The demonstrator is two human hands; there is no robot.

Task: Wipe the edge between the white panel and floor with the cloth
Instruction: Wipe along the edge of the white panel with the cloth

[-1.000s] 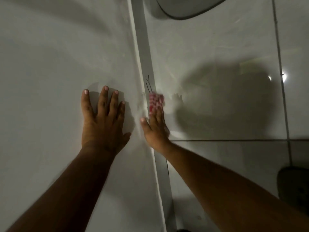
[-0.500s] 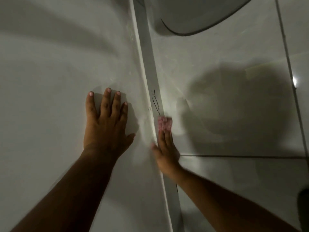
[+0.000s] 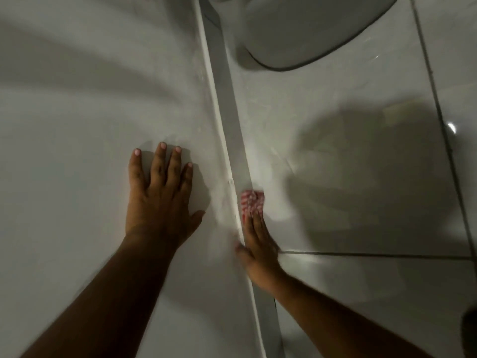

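A white panel fills the left half of the view. Its bottom edge runs from top centre down to bottom centre, meeting the glossy tiled floor. My left hand lies flat on the panel, fingers spread, holding nothing. My right hand presses a red-and-white patterned cloth against the edge strip, fingers stretched over the cloth. The right hand is motion-blurred.
A white rounded fixture base stands on the floor at the top, close to the edge strip. Dark grout lines cross the tiles on the right. A dark object shows at the lower right border.
The right hand with the cloth has slid toward me along the edge, covering the thin dark marks on the strip. The left hand stays flat on the panel.
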